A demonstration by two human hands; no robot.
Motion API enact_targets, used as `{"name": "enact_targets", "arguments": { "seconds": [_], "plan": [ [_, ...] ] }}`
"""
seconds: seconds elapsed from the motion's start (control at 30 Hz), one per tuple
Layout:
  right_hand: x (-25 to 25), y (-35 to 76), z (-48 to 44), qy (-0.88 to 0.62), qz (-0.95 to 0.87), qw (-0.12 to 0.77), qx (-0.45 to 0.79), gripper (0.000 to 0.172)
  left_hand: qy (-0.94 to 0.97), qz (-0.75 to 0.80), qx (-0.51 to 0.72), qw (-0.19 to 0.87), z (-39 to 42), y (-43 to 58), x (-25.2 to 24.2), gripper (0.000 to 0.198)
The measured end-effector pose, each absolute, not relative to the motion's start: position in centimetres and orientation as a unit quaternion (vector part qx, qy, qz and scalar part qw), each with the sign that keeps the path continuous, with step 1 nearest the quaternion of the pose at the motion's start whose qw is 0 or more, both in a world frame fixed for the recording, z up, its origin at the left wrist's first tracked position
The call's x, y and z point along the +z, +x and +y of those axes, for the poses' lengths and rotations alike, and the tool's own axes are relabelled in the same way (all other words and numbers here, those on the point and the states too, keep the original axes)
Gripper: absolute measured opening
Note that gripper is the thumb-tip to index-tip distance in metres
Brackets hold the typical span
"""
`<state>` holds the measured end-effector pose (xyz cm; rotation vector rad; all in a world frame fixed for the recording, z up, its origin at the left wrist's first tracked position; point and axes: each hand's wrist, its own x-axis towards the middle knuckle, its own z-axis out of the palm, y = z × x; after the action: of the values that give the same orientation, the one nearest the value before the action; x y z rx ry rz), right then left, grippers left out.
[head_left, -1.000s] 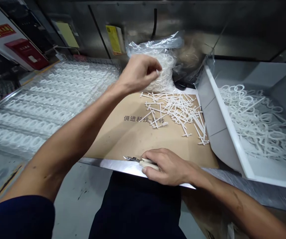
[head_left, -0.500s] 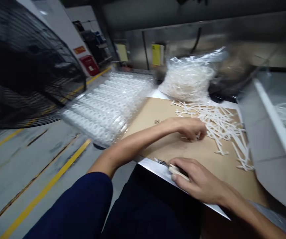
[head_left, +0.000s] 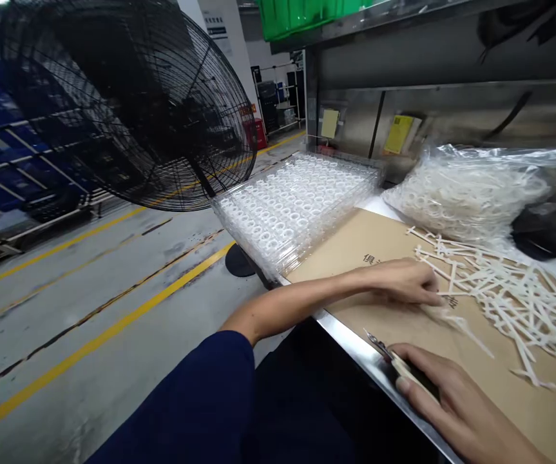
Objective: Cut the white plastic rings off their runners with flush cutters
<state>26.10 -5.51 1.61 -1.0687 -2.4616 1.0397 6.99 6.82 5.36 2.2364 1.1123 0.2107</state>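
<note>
My right hand [head_left: 444,393] is closed around nippers [head_left: 396,357] with pale handles, their metal jaws pointing away over the table's front edge. My left hand [head_left: 408,281] reaches across the brown cardboard [head_left: 340,254], fingers curled down. A blurred white plastic sprue [head_left: 468,335] trails from under its fingertips; the grip itself is partly hidden. Just beyond the left hand lies a loose heap of thin white plastic sprues [head_left: 524,296] with branched ends.
A clear tray [head_left: 297,200] of white rings stands at the left of the table. Behind the heap sits a clear bag [head_left: 466,193] of white parts. A large black fan [head_left: 162,109] stands at the left, and a green bin [head_left: 301,16] is on the shelf above.
The view has swung left, so the table appears further right and more of the fan shows. My left hand's fingers have shifted, with a sprue now beneath them. The right hand keeps the nippers.
</note>
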Motion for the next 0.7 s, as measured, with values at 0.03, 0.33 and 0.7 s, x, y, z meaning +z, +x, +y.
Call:
{"name": "enact_targets", "arguments": {
  "seconds": [0.03, 0.33, 0.7],
  "plan": [
    [2.1, 25.8, -5.7, -0.372, -0.846, 0.130, 0.360, 0.037, 0.846, 0.434, 0.064, 0.302, 5.9, 6.4, 5.0, 0.037],
    [4.4, 24.5, -5.5, -0.344, -0.846, 0.096, 0.396, 0.023, 0.838, 0.530, 0.048, 0.123, 3.1, 5.4, 3.6, 0.040],
    [4.1, 24.8, -5.3, -0.333, -0.841, 0.103, 0.414, 0.018, 0.830, 0.542, 0.109, 0.071, 3.1, 5.1, 2.2, 0.034]
  ]
}}
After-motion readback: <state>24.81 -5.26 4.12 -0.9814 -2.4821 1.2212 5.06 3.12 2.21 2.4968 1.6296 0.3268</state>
